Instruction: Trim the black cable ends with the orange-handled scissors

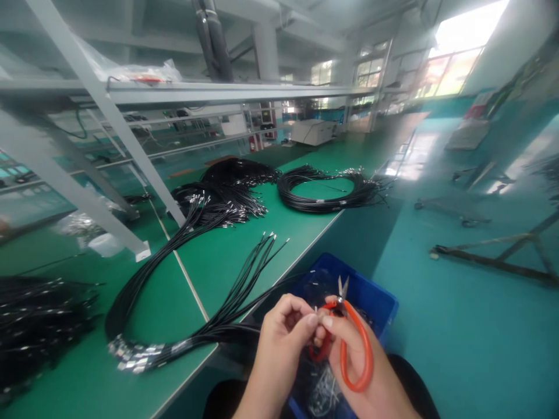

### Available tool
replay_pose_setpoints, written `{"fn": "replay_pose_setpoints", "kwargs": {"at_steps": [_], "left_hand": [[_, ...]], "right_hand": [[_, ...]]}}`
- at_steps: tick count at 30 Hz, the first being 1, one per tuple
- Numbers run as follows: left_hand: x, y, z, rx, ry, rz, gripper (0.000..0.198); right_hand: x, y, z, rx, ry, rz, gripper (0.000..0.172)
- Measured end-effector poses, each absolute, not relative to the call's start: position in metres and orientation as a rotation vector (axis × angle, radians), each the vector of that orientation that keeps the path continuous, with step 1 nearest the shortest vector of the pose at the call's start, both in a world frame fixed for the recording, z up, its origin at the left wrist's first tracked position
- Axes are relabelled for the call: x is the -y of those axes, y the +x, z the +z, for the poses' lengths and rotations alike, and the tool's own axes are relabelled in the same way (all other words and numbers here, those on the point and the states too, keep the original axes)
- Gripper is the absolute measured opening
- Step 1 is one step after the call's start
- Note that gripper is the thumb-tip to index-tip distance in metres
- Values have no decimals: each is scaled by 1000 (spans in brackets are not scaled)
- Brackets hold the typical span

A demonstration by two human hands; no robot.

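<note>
My left hand [283,337] and my right hand [353,361] meet above a blue bin [384,308] at the bench's front edge. The right hand grips orange-handled snips [356,343], blades pointing up. Both hands pinch a small metal-tipped cable end [318,314] between thumb and fingertips. A bundle of black cables [209,314] with metal ends lies on the green bench [218,262] just left of my hands.
Coils of black cable [323,189] and other bundles [218,201] lie further along the bench. More cables [39,320] are piled at the left. Grey slanted frame legs [117,128] stand on the bench. To the right is teal floor with metal stands [493,256].
</note>
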State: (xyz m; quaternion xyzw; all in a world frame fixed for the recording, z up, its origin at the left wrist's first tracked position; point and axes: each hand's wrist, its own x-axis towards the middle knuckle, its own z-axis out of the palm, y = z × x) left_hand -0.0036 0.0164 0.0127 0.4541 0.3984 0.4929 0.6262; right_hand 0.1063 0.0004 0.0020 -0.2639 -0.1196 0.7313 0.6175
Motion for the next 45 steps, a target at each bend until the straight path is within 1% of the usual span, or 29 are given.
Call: {"fn": "replay_pose_setpoints", "kwargs": {"at_steps": [3, 5, 6, 7, 10, 13, 16, 19, 22, 25, 29, 33, 35, 38, 43, 45], "left_hand": [[-17, -7, 10, -879, 954, 1138, 12], [-16, -10, 11, -989, 1043, 1149, 7], [-15, -11, 12, -1086, 1152, 1169, 4], [-13, -12, 15, -1195, 1293, 1195, 5], [-8, -11, 23, -1432, 1766, 1219, 17], [-7, -12, 27, -1579, 1959, 1224, 19], [-7, -16, 26, -1599, 1843, 1179, 15], [-4, -15, 22, -1438, 1662, 1029, 13], [-1, -8, 18, -1270, 1485, 1033, 4], [-1, -5, 16, -1197, 1371, 1070, 10], [-4, -7, 13, -1149, 1324, 1061, 12], [-7, -10, 9, -1115, 1263, 1064, 13], [-8, -12, 7, -1123, 1206, 1074, 15], [-10, -13, 6, -1114, 1159, 1068, 19], [-10, -11, 10, -1072, 1179, 1055, 18], [-9, -10, 12, -1066, 1178, 1045, 17]], "right_hand": [[0, 106, 2, 298, -610, 1677, 9], [0, 106, 1, 273, -633, 1664, 9], [0, 106, 1, 253, -650, 1658, 10], [0, 106, 1, 234, -665, 1652, 11], [-2, 106, 1, 208, -671, 1668, 14], [-3, 106, 2, 212, -647, 1669, 15], [-3, 106, 5, 237, -667, 1643, 15], [-2, 105, 6, 287, -678, 1653, 9], [-1, 104, 3, 320, -688, 1649, 6], [-1, 104, 1, 361, -716, 1626, 7], [-4, 106, 3, 436, -792, 1524, 15], [-7, 107, 5, 492, -848, 1521, 23], [-8, 108, 3, 524, -920, 1446, 27], [-6, 111, -2, 664, -1024, 1188, 31], [-3, 111, -7, 1074, -1107, 757, 27], [-3, 110, -8, 1205, -1146, 639, 30]]}}
